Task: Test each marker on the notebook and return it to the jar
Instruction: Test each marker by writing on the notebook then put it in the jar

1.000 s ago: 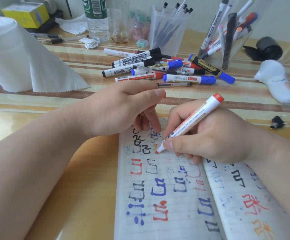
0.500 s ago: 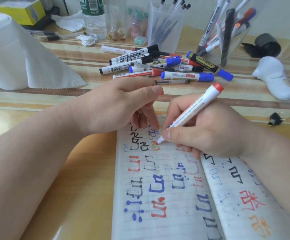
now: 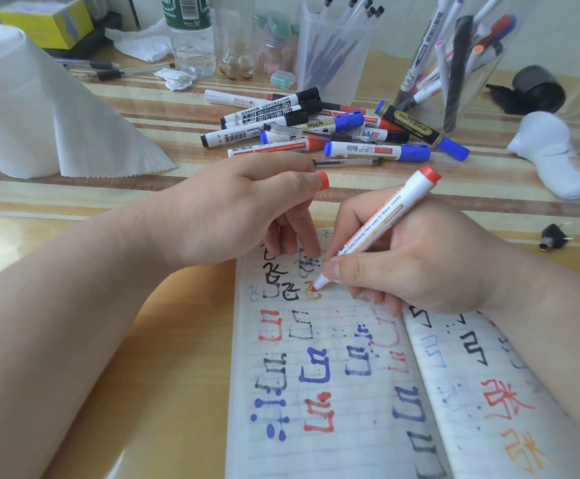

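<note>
Marker (image 3: 385,219) gripped in right hand (image 3: 419,267), red tip touching notebook (image 3: 350,426) left page near top. Left hand (image 3: 233,216) pinches cap (image 3: 323,181), lower fingers resting on page. Jar (image 3: 489,81) back right, well apart.

A heap of loose markers (image 3: 316,133) sprawls across the table (image 3: 74,198) between the notebook (image 3: 333,409) and the jar (image 3: 478,98). A bare strip lies open just short of the heap; a paper towel roll (image 3: 22,108) crowds the left.

left hand (image 3: 240,209): palm down, pinches cap (image 3: 323,181) | right hand (image 3: 419,267): thumb and fingers curled round marker (image 3: 390,212)
</note>
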